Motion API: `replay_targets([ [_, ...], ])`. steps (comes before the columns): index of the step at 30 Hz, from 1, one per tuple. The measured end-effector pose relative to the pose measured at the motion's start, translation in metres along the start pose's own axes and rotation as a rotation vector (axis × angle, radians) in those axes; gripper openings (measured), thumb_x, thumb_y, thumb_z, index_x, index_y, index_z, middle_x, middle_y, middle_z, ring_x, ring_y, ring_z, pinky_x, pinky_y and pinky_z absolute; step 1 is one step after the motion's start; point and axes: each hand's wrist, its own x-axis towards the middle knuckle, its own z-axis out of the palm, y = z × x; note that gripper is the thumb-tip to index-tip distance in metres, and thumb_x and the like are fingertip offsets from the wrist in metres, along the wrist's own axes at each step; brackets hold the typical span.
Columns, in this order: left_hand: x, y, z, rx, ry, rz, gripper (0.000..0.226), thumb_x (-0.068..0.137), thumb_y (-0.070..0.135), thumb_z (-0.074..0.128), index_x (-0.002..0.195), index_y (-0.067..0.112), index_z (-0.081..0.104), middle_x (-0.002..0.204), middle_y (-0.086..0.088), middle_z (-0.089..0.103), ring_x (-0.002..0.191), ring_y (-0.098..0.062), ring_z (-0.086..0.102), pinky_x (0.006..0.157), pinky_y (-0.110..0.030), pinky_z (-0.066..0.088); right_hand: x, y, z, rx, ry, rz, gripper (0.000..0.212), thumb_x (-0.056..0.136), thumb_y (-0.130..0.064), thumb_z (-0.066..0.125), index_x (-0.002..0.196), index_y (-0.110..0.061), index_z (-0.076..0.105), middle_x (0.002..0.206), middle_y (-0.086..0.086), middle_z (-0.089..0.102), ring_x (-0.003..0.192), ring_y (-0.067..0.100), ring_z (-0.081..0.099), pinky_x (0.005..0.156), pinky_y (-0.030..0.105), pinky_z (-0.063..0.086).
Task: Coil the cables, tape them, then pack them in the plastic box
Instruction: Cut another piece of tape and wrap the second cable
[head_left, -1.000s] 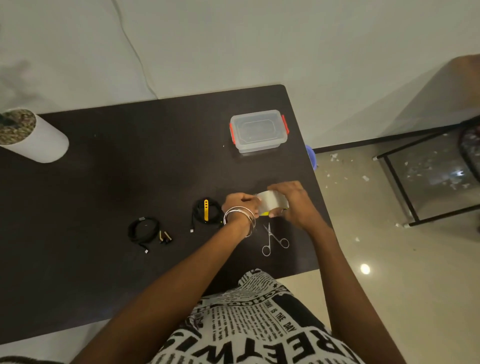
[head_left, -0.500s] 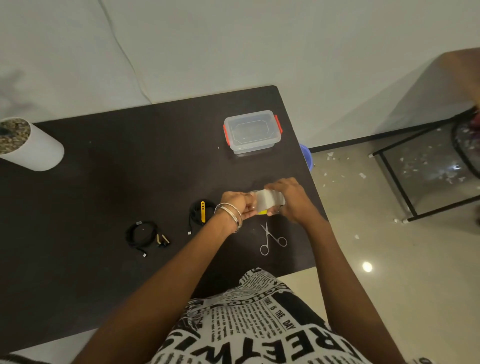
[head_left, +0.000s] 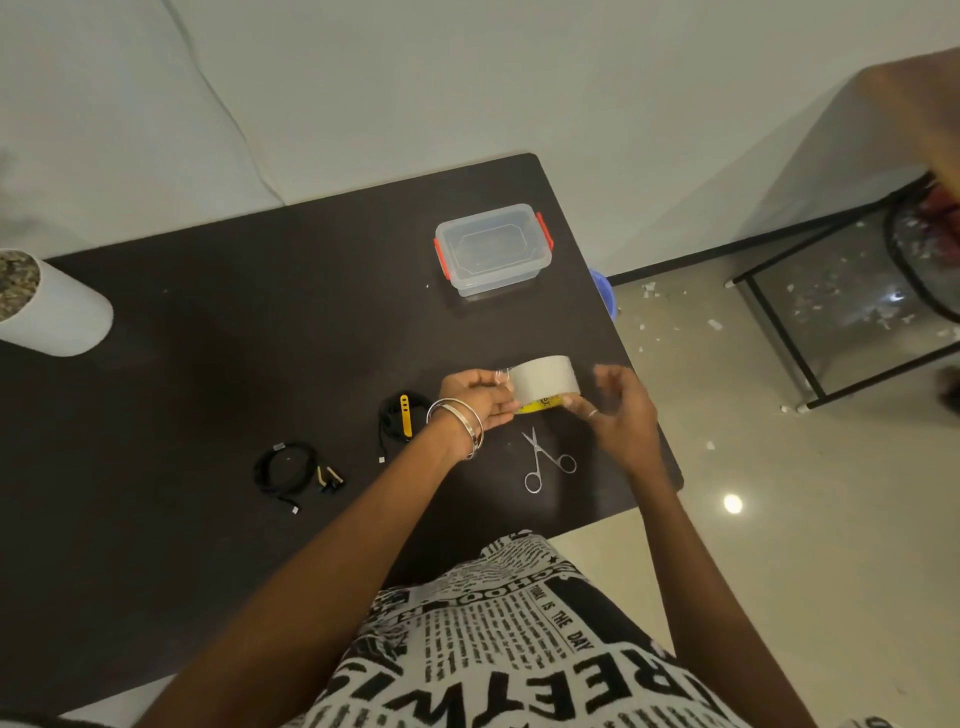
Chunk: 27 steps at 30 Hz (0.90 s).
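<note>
The tape roll (head_left: 544, 383) is held above the dark worktop (head_left: 208, 364), just beyond the scissors (head_left: 545, 461), with two coiled cables to its left: the near cable (head_left: 402, 423) with a yellow strap, the far cable (head_left: 288, 470) further left. The lidded box (head_left: 492, 249) sits well beyond the tape near the worktop's far right corner, and a white pot (head_left: 52, 306) stands far left. The left hand (head_left: 480, 397) grips the roll's left side, while the right hand (head_left: 618, 410) is loosely open with a finger touching the roll's lower right edge.
</note>
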Motion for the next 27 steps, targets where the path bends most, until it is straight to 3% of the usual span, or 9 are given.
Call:
replay_targets([
  [1,0.000,-0.001,0.000,0.001,0.007,0.014,0.015,0.082,-0.007,0.063,0.086,0.008,0.061,0.096,-0.019,0.066,0.071,-0.022,0.067,0.071,-0.033,0.059,-0.010,0.005,0.002,-0.041,0.046,0.108,0.046,0.073,-0.030,0.081,0.109,-0.009,0.061,0.108,0.009,0.065,0.100,0.023,0.060,0.080,0.027,0.043],
  [4,-0.001,-0.003,0.001,-0.014,0.011,0.045,0.021,0.078,-0.013,0.064,0.084,0.007,0.062,0.103,-0.021,0.065,0.080,-0.027,0.068,0.071,-0.030,0.059,-0.040,0.030,0.027,-0.198,-0.078,0.321,0.031,0.075,-0.031,0.079,0.087,-0.006,0.066,0.089,0.013,0.068,0.084,0.028,0.062,0.072,0.032,0.045],
  [6,-0.003,-0.004,0.001,-0.018,0.021,0.061,0.024,0.075,-0.016,0.066,0.083,0.006,0.063,0.105,-0.020,0.064,0.094,-0.033,0.066,0.076,-0.032,0.057,-0.058,0.039,0.047,-0.277,-0.079,0.287,0.033,0.075,-0.037,0.078,0.090,-0.009,0.067,0.096,0.011,0.064,0.088,0.025,0.058,0.075,0.032,0.046],
  [9,-0.006,-0.003,0.000,-0.017,0.031,0.074,0.026,0.072,-0.018,0.067,0.080,0.007,0.063,0.104,-0.018,0.064,0.099,-0.035,0.065,0.077,-0.033,0.056,-0.073,0.039,0.067,-0.367,0.032,0.207,0.044,0.080,-0.033,0.074,0.114,-0.007,0.064,0.116,0.013,0.053,0.108,0.029,0.049,0.091,0.037,0.046],
  [14,-0.006,-0.005,-0.003,0.003,0.036,0.080,0.026,0.072,-0.017,0.068,0.082,0.008,0.066,0.108,-0.021,0.066,0.094,-0.034,0.068,0.070,-0.028,0.060,-0.075,0.035,0.076,-0.393,0.076,0.159,0.045,0.084,-0.029,0.070,0.125,-0.013,0.059,0.123,0.013,0.050,0.115,0.030,0.043,0.094,0.041,0.043],
  [17,-0.007,-0.003,-0.005,0.003,0.019,0.061,0.022,0.077,-0.012,0.066,0.084,0.008,0.066,0.106,-0.019,0.066,0.079,-0.027,0.070,0.069,-0.028,0.060,-0.072,0.030,0.079,-0.415,0.058,0.187,0.042,0.087,-0.022,0.066,0.127,-0.010,0.057,0.127,0.015,0.047,0.118,0.031,0.042,0.097,0.038,0.042],
  [23,-0.005,-0.003,-0.008,-0.008,-0.014,0.026,0.015,0.084,-0.005,0.064,0.087,0.010,0.065,0.101,-0.018,0.068,0.063,-0.014,0.070,0.070,-0.030,0.059,-0.078,0.040,0.088,-0.305,0.100,0.222,0.013,0.086,-0.007,0.056,0.096,-0.003,0.064,0.109,0.015,0.051,0.103,0.032,0.050,0.078,0.032,0.037],
  [27,-0.005,-0.002,-0.008,-0.009,-0.021,0.016,0.016,0.083,-0.006,0.063,0.088,0.010,0.065,0.104,-0.019,0.067,0.071,-0.019,0.070,0.073,-0.032,0.059,-0.074,0.041,0.084,-0.380,0.072,0.201,0.019,0.087,-0.017,0.061,0.095,-0.001,0.067,0.121,0.011,0.043,0.115,0.031,0.038,0.089,0.038,0.037],
])
